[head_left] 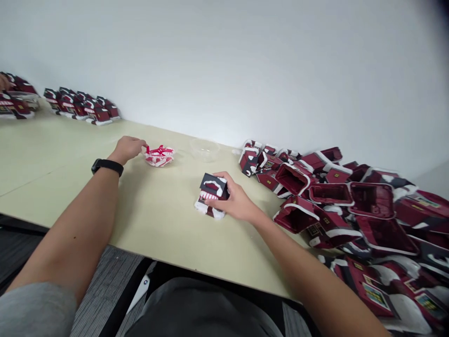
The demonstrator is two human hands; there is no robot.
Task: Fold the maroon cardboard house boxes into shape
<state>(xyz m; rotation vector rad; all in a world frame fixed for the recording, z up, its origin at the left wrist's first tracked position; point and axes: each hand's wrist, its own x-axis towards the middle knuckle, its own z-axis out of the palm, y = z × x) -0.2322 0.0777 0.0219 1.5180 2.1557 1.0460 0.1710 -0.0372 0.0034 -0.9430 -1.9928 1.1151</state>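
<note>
My right hand (233, 196) is wrapped round a small dark-red house (211, 195) with a dark roof and white snow trim, upright at the middle of the table (168, 224). Further left, my left hand (131, 147) pinches a small red piece at the left edge of a clear bowl. Red and white striped pieces (160, 156) fill that bowl. Behind the house, near the wall, sits a second clear, see-through dish (205, 149).
A big heap of dark-red house shells (333, 194), many with open undersides showing, covers the right side. Several finished-looking houses (96, 111) stand at the back left. Another person's hand (4, 83) shows at the far left edge, near more houses.
</note>
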